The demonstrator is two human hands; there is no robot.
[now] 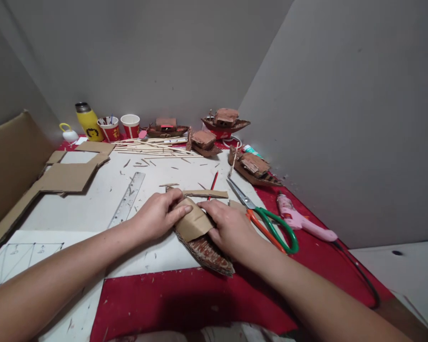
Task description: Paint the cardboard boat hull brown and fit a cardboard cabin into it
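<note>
A small model boat hull (209, 254), made of cardboard with a reddish-brown streaked deck, lies on the paper in front of me. Over its middle sits a bent piece of plain brown cardboard (194, 223), like a curved roof. My left hand (162, 211) grips the far left side of that piece, thumb on top. On the opposite side, my right hand (228, 223) holds the piece's right edge against the hull, its fingertips partly hidden. Just beyond the hands lie a narrow cardboard strip (207, 194) and a red pencil (214, 183).
Scissors (249, 202) with green and orange handles and a pink glue gun (296, 218) lie at right. Finished model boats (255, 166), thin sticks (157, 149), paper cups (130, 126) and a yellow bottle (87, 123) stand behind. A ruler (128, 199) and cardboard sheets (67, 176) are at left.
</note>
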